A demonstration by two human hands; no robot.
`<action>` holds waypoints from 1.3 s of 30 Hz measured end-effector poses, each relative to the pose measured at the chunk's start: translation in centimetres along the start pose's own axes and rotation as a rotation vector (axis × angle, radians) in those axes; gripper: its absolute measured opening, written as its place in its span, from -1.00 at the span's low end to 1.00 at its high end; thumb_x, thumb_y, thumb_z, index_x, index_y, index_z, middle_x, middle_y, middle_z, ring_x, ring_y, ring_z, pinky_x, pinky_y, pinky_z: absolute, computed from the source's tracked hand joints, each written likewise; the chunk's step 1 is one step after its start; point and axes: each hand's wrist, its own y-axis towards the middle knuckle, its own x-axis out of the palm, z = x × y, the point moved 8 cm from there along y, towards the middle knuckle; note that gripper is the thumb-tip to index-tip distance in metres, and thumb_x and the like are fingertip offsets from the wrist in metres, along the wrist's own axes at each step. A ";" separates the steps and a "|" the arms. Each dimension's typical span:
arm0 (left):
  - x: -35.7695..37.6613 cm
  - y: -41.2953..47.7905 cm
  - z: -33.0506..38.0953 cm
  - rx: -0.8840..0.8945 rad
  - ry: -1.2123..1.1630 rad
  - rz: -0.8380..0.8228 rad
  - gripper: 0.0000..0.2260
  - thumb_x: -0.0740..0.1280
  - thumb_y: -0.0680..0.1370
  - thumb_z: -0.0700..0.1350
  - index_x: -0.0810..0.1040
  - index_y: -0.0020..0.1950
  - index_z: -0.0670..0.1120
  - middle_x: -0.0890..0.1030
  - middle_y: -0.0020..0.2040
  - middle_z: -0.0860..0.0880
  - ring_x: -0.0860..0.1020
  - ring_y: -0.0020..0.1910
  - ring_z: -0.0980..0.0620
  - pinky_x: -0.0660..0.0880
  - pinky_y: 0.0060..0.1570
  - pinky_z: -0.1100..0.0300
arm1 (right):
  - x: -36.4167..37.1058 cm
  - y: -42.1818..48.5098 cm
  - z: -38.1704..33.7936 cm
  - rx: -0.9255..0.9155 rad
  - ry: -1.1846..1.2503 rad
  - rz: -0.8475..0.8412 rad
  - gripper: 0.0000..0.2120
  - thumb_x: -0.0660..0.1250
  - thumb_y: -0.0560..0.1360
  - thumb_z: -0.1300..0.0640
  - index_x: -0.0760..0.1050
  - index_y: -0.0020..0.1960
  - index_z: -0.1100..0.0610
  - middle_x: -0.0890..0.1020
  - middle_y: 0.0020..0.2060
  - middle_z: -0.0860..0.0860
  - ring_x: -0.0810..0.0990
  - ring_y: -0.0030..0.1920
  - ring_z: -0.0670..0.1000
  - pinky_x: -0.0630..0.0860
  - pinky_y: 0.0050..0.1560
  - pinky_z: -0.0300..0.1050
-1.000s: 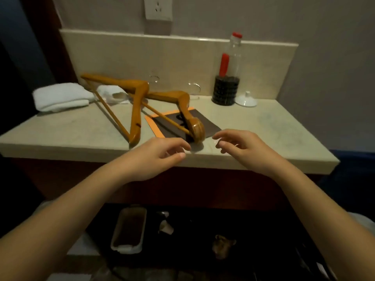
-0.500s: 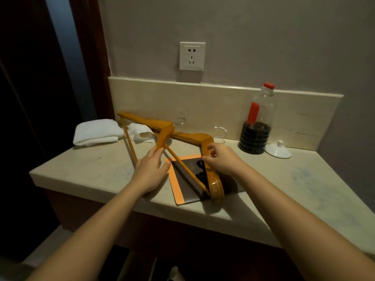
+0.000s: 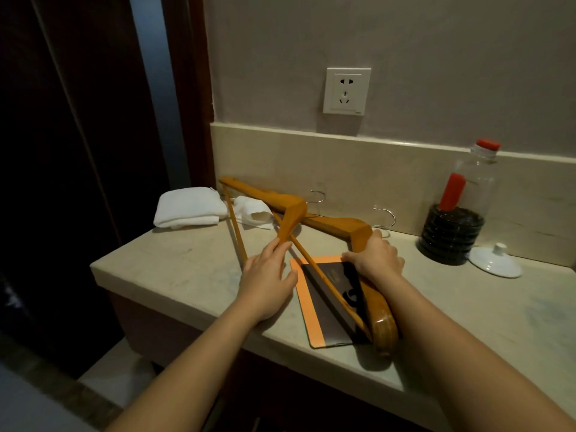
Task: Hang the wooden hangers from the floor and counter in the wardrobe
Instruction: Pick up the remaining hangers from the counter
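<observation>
- Left hanger (image 3: 290,213) flat on the desk (image 3: 174,269), far arm reaching toward a folded white towel (image 3: 187,207), near arm angled toward the front edge.
- Left hand (image 3: 265,282) on that near arm, grip closed round its lower end, fingers on one side, thumb on the other.
- Right hanger (image 3: 336,224) also on the desk, crossing the left hanger's near arm, its own near arm lying over an orange-edged folder (image 3: 304,294).
- Right hand (image 3: 374,260) at the bend of the right hanger, grip clamped over the wood just below the metal hook (image 3: 386,218).
- Small white cloth (image 3: 252,212) just beside the towel, under the left hanger's far arm.
- Red-capped bottle (image 3: 461,207) and white lid (image 3: 495,263) against the back wall, apart from both hangers.
- Wall socket (image 3: 346,91) above.
</observation>
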 end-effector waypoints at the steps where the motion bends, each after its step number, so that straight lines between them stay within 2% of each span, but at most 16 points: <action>1: 0.0 0.0 0.0 -0.003 -0.001 0.001 -0.53 0.17 0.59 -0.01 0.16 0.48 0.08 0.11 0.54 0.07 0.13 0.48 -0.08 0.17 0.46 -0.07 | 0.2 0.3 0.0 0.003 0.005 -0.010 -0.33 0.44 0.36 -0.12 0.27 0.32 0.14 0.54 0.16 0.15 0.50 0.18 0.20 0.44 0.16 0.10; 9: 0.1 0.0 0.2 0.044 -0.070 0.075 -0.54 0.16 0.59 -0.16 0.19 0.47 0.08 0.21 0.51 0.05 0.24 0.46 -0.03 0.28 0.42 -0.03 | 0.5 0.4 -0.2 -0.005 0.193 -0.054 -0.39 0.43 0.39 0.05 0.24 0.34 0.13 0.51 0.16 0.17 0.51 0.15 0.22 0.48 0.17 0.16; 13: -0.1 -0.1 0.0 0.032 -0.124 0.102 -0.50 0.17 0.59 -0.19 0.14 0.49 0.08 0.18 0.52 0.06 0.23 0.46 0.01 0.31 0.41 0.03 | -2.6 0.6 -1.9 -0.094 0.327 0.003 -0.27 0.45 0.38 0.18 0.14 0.43 0.13 0.39 0.27 0.17 0.50 0.19 0.19 0.53 0.15 0.08; 15: -0.4 -0.2 -0.2 0.017 -0.208 0.121 -0.50 0.18 0.59 -0.22 0.15 0.49 0.07 0.21 0.51 0.06 0.26 0.46 0.03 0.33 0.37 0.08 | -3.7 0.4 -2.7 -0.088 0.428 -0.038 -0.37 0.43 0.40 0.23 0.21 0.37 0.16 0.47 0.15 0.17 0.58 0.04 0.15 0.60 0.00 0.04; 17: -0.6 -0.2 -0.4 0.024 -0.258 0.128 -0.50 0.18 0.58 -0.22 0.16 0.49 0.07 0.23 0.49 0.05 0.28 0.44 0.03 0.35 0.35 0.07 | -3.9 -0.6 -3.0 -0.024 0.573 -0.145 -0.62 0.39 0.42 0.26 0.37 0.19 0.24 0.56 -0.06 0.18 0.61 -0.19 0.08 0.61 -0.21 -0.08; 19: -0.6 0.0 -0.6 0.026 -0.274 0.128 -0.50 0.19 0.58 -0.21 0.17 0.48 0.06 0.24 0.49 0.05 0.29 0.43 0.03 0.36 0.34 0.07 | -4.0 -1.5 -3.2 0.018 0.650 -0.205 -0.77 0.39 0.44 0.25 0.44 0.05 0.28 0.59 -0.19 0.18 0.60 -0.28 0.04 0.57 -0.26 -0.14; 21: -0.5 0.1 -0.9 0.013 -0.285 0.123 -0.51 0.21 0.57 -0.17 0.18 0.48 0.04 0.25 0.48 0.04 0.30 0.42 0.01 0.37 0.33 0.05 | -4.8 -2.2 -3.6 0.002 0.693 -0.215 -0.79 0.37 0.46 0.21 0.44 0.04 0.25 0.56 -0.26 0.12 0.56 -0.30 0.01 0.54 -0.29 -0.18; 26: 0.1 0.6 -1.3 0.007 -0.228 0.093 -0.49 0.22 0.56 -0.02 0.16 0.48 0.01 0.21 0.50 0.02 0.25 0.45 -0.03 0.35 0.36 -0.05 | -8.0 -3.8 -4.3 -0.144 0.642 -0.171 -0.78 0.31 0.52 0.19 0.35 0.12 0.14 0.49 -0.26 0.10 0.51 -0.29 0.00 0.48 -0.30 -0.20; 29: 0.1 0.9 -1.2 0.017 -0.229 0.091 -0.50 0.21 0.56 -0.01 0.16 0.48 0.00 0.23 0.50 0.01 0.25 0.45 -0.04 0.33 0.37 -0.05 | -9.3 -5.0 -3.6 -0.173 0.629 -0.128 -0.80 0.28 0.54 0.15 0.38 0.13 0.17 0.48 -0.30 0.10 0.51 -0.33 0.01 0.50 -0.32 -0.19; 33: 0.2 1.3 -1.0 0.033 -0.207 0.097 -0.54 0.22 0.56 -0.02 0.26 0.44 -0.03 0.31 0.46 -0.01 0.31 0.41 -0.06 0.36 0.35 -0.05 | -10.1 -7.1 -2.3 -0.235 0.626 -0.071 -0.83 0.26 0.55 0.12 0.43 0.11 0.14 0.47 -0.33 0.08 0.50 -0.38 0.00 0.49 -0.38 -0.21; 37: 0.8 2.6 -0.3 0.003 -0.193 0.003 -0.52 0.24 0.55 -0.02 0.24 0.45 -0.03 0.30 0.46 -0.04 0.35 0.39 -0.09 0.38 0.31 -0.04 | -10.0 -7.9 -0.4 -0.228 0.608 0.013 -0.77 0.25 0.55 0.10 0.42 0.20 0.08 0.48 -0.31 0.07 0.51 -0.35 0.00 0.47 -0.38 -0.24; 39: 0.6 3.6 0.5 0.062 -0.014 -0.002 -0.49 0.24 0.54 0.02 0.19 0.46 -0.02 0.28 0.46 -0.04 0.31 0.41 -0.11 0.28 0.38 -0.09 | -9.8 -7.8 0.6 -0.194 0.605 0.054 -0.72 0.25 0.55 0.09 0.39 0.26 0.07 0.50 -0.29 0.06 0.53 -0.33 0.00 0.47 -0.37 -0.24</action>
